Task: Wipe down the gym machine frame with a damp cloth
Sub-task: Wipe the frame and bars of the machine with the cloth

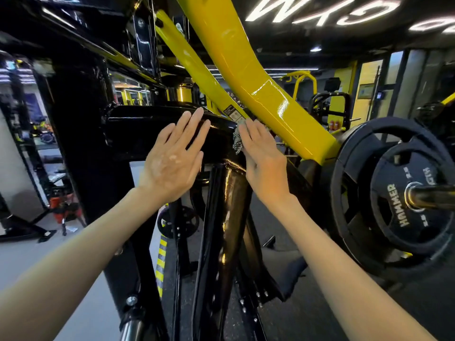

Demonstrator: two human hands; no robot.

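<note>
Black gloss gym frame (138,129) meets left hand (172,161), right hand (263,153) pressing cloth (237,141).

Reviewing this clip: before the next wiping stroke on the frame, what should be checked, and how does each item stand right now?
1. Grey textured cloth under the right hand, pressed to the glossy black frame tube: ok.
2. Left hand flat on the black tube, fingers straight, off the cloth: ok.
3. Cloth is damp: cannot tell.
4. Yellow painted arm beside the cloth within reach for the next stroke: ok.
5. Black weight plate apart from both hands: ok.
</note>
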